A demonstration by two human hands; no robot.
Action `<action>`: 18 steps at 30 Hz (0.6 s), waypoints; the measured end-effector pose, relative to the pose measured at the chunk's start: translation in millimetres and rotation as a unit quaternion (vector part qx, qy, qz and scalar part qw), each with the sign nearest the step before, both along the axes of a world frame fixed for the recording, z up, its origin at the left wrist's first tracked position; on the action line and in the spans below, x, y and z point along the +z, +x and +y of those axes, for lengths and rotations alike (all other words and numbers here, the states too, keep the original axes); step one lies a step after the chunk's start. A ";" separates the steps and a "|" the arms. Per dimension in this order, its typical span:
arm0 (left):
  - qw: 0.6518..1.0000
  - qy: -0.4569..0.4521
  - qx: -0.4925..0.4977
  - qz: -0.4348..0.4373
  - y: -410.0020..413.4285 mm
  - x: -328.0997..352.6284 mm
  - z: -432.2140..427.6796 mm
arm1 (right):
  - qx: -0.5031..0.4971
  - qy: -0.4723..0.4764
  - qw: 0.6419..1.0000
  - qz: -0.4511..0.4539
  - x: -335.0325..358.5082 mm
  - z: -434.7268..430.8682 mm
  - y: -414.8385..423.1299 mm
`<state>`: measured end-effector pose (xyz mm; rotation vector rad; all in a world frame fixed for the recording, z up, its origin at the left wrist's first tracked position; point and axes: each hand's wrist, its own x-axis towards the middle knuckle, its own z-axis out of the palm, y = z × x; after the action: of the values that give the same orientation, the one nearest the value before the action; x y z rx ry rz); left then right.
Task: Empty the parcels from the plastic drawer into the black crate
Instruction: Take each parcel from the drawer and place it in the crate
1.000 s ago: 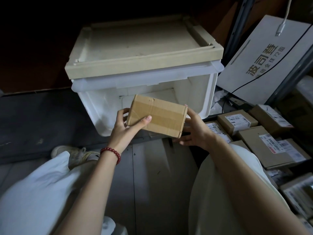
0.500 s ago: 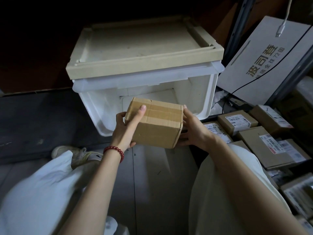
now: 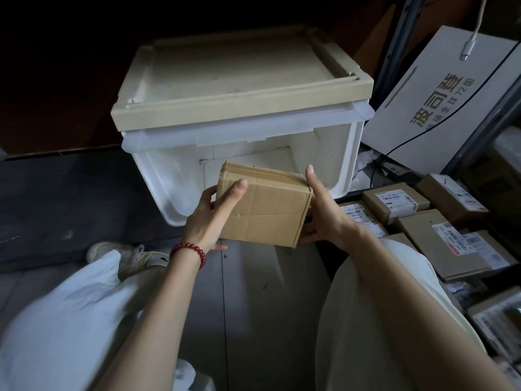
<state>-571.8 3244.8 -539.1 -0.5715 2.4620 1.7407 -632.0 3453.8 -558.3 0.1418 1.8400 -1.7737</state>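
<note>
Both hands are on it: the brown taped cardboard parcel hangs in the air just in front of the open mouth of the white translucent plastic drawer, low and between the knees. The left hand grips the parcel's left edge, thumb laid flat across the near face and fingers curled behind. The right hand clamps the right edge, thumb pointing up along the corner and fingers tucked beneath. The parcel is tilted, with its taped top edge leaning toward the drawer's front lip, and its far corner overlaps the drawer's inside in this view.

A beige plastic frame caps the drawer, jutting past its walls. Under the parcel lies a strip of bare grey floor, hemmed in by pale trouser legs on either side. A red bead bracelet circles the left wrist.

On the right it is tight: a cluster of brown labelled parcels is packed edge to edge, starting just beside the right wrist. Their white barcode stickers are too small to read. What they rest in, I cannot tell.

Behind them leans a white printed carton, with bold characters reading 波司登 and a smaller line ending 全球72国. A thin black cable runs across it, and a white plug cable dangles above.
</note>
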 end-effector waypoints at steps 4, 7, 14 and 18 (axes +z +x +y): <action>0.999 0.032 0.004 -0.001 -1.3 0.4 0.8 | -0.013 0.007 1.000 -0.007 1.3 -1.9 0.9; 0.998 0.057 -0.005 -0.007 -3.7 -3.4 4.2 | -0.008 0.023 1.000 0.015 2.8 0.5 4.0; 0.998 -0.004 -0.053 0.027 -9.7 -5.3 23.0 | -0.025 -0.072 0.995 0.059 12.2 14.4 9.3; 0.992 -0.028 -0.097 0.074 -17.4 -3.5 50.1 | -0.116 -0.052 0.988 0.090 23.9 45.7 16.1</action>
<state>-589.2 3295.0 -542.6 -0.2027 2.5703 1.6998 -615.8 3499.5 -534.4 0.1678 1.9145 -2.0994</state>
